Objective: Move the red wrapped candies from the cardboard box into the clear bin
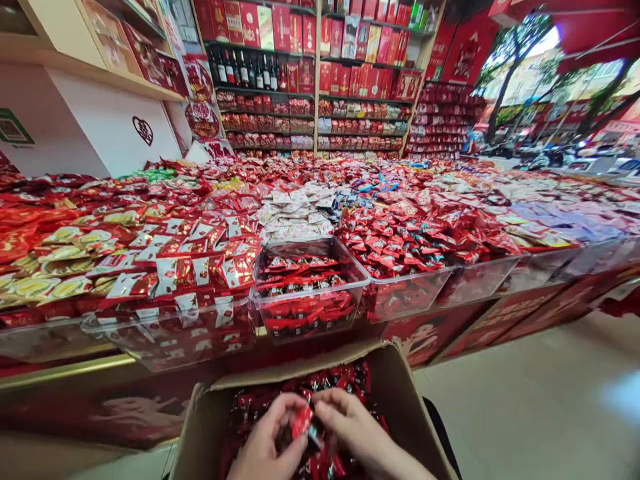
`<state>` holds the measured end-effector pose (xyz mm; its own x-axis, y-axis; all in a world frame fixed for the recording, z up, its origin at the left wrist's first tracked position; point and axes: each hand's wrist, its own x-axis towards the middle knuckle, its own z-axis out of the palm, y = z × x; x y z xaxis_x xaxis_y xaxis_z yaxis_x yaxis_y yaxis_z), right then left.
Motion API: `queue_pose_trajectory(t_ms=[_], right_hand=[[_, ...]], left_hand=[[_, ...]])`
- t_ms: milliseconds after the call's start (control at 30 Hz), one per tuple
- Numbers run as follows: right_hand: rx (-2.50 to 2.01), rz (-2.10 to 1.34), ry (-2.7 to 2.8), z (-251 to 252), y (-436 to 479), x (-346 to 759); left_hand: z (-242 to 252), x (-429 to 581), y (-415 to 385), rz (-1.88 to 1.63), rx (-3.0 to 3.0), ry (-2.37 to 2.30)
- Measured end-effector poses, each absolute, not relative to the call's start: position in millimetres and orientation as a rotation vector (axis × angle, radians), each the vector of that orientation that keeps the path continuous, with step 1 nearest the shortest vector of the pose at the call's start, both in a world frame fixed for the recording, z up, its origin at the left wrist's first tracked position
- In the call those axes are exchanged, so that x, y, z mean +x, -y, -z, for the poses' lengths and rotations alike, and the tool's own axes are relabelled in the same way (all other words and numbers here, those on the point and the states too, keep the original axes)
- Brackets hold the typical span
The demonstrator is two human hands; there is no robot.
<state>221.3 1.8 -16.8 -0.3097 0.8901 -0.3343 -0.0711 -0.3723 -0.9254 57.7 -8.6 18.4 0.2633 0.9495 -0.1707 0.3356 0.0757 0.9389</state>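
An open cardboard box (410,400) sits low in front of me, filled with small shiny red-and-black wrapped packets (345,377). Over its contents, my left hand (273,440) pinches a red packet (302,423) between thumb and fingers. My right hand (350,427) is beside it, fingers curled and pressed together near the same packet. What the right fingers hold, if anything, is hidden. Just beyond the box stands a clear plastic bin (310,291), partly filled with similar red-and-black packets.
Left of the clear bin are heaped red-and-white packets (175,270); right of it lies a tall pile of red packets (395,240). White packets (293,207) are behind. Shelves (317,87) with bottles and red boxes line the back. Tiled floor (500,393) shows at right.
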Motion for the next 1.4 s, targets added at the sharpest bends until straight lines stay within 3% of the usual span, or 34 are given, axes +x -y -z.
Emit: queue_pose_trajectory(t_ms=[200, 567, 633, 800, 867, 1400], right_hand=[[-1.105, -1.465, 1.115, -38, -14, 222], [-1.039, -1.589, 0.985, -33, -4, 221], [-1.070, -1.452, 1.106, -31, -4, 223], [-0.939, -0.616, 1.748, -27, 2, 224], [-0.836, -0.444, 1.911, -27, 6, 224], [-0.634, -0.236, 2.040, -36, 1, 236]], left_hand=[[-48, 88, 4, -1.058, 1.112, -1.167], [-48, 85, 4, -0.997, 0.955, -1.209], [-43, 86, 6, -1.024, 0.906, -1.203], [-46, 94, 13, -1.117, 0.557, -1.095], [-54, 95, 15, -1.130, 0.462, -1.028], [-82, 87, 15, -1.112, 0.427, -1.067]])
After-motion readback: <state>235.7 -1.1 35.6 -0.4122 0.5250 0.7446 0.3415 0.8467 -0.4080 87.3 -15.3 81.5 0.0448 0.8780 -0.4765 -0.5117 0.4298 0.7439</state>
